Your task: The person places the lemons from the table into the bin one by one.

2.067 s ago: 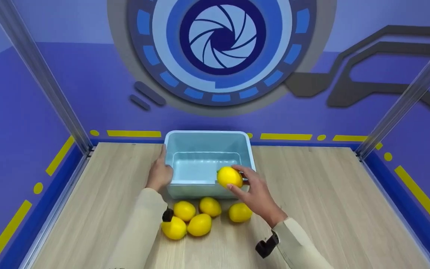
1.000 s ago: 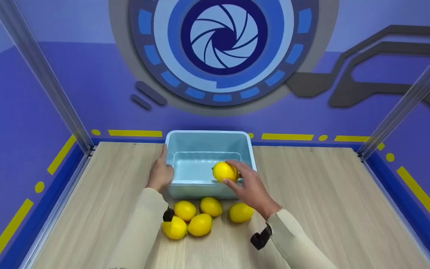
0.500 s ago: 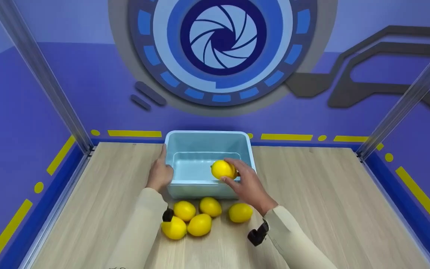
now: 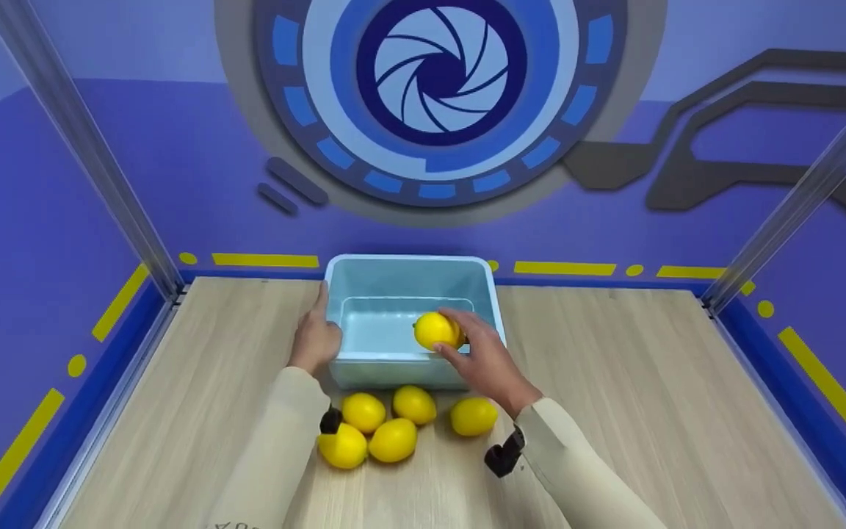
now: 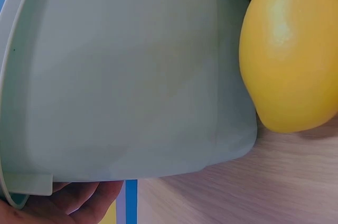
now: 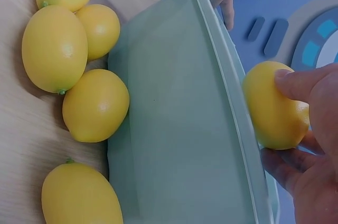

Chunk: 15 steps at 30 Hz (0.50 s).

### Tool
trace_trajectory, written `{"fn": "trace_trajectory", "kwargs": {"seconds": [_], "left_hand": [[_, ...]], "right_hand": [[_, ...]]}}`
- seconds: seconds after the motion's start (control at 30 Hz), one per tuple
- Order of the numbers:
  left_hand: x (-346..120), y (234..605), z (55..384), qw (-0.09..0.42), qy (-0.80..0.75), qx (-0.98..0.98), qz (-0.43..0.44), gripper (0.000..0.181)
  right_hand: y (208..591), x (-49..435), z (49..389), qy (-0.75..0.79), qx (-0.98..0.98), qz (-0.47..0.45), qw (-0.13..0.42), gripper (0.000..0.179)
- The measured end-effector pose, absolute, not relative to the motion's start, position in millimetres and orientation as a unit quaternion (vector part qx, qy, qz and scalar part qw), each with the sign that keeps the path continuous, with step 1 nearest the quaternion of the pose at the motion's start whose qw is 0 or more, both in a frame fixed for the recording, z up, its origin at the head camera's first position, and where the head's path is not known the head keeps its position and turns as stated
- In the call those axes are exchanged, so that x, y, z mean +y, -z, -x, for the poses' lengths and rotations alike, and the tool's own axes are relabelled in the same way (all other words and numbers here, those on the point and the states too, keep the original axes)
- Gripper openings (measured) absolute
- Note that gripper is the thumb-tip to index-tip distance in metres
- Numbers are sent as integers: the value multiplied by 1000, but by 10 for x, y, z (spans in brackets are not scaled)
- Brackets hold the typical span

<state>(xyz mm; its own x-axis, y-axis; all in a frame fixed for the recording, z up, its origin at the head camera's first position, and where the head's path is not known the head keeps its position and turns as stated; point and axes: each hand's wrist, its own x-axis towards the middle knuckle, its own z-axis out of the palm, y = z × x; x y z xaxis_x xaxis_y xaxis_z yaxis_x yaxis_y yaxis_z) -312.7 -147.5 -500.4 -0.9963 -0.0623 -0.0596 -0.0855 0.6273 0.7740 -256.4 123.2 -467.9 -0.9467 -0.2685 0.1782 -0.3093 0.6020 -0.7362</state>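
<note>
My right hand point(image 4: 493, 360) holds a yellow lemon point(image 4: 435, 330) between thumb and fingers, over the front right part of a light blue plastic bin point(image 4: 393, 375). In the right wrist view, this lemon point(image 6: 272, 105) is level with the rim, with the thumb on one side and fingers beneath. At the bin's left side, my left hand point(image 4: 314, 338) grips the rim; its fingers point(image 5: 87, 200) show below the rim in the left wrist view. Several more lemons point(image 4: 393, 441) lie on the table before the bin, and one lemon point(image 4: 474, 416) sits apart to the right. No lemon shows inside the bin.
The wooden table point(image 4: 636, 411) extends to both sides of the bin. Behind the bin stands a blue-purple printed wall point(image 4: 408, 235), close to its back edge. Metal posts point(image 4: 797, 191) rise at the table's back corners. Dark wrist devices point(image 4: 504, 452) sit on both sleeves.
My right hand has carried the lemon slightly left and away from me, further over the bin's opening. The left hand and the lemons on the table have stayed put.
</note>
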Motion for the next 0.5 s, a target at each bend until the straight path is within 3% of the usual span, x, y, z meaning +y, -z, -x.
{"fn": "trace_trajectory", "kwargs": {"seconds": [0.5], "left_hand": [[-1472,5007,3131,11,-419,907,35,75]], "right_hand": [[4706,1219,2628,-410,-896,-167,22,51]]}}
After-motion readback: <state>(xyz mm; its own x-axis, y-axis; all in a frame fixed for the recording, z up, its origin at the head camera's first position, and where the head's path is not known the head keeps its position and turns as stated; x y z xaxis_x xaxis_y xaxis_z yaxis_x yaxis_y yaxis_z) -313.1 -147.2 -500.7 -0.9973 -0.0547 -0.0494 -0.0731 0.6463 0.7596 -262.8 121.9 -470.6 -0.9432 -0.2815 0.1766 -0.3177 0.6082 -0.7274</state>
